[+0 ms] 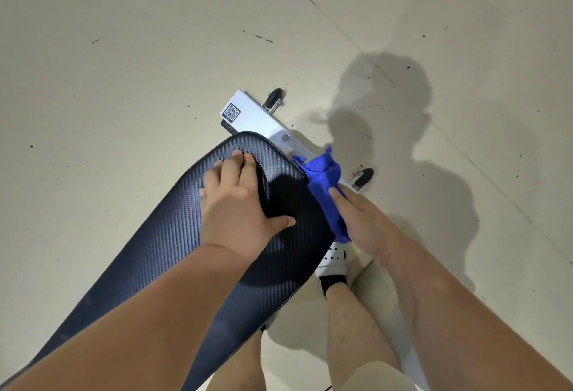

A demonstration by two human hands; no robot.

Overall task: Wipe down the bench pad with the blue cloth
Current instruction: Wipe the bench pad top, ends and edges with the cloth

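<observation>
The bench pad [173,235] is long, dark and carbon-fibre textured, running from the lower left up to the picture's middle. My left hand [242,201] lies flat on its far end, fingers spread and pressing down. My right hand [362,220] holds the blue cloth [325,186] against the pad's right side edge, thumb on top of the cloth. The cloth is bunched and partly hangs over the edge.
The bench's white metal base [248,114], with a QR sticker and two small black wheels [274,97], juts out beyond the pad's far end. My leg and white shoe [333,262] stand right of the pad. Around lies a pale scuffed floor [124,49].
</observation>
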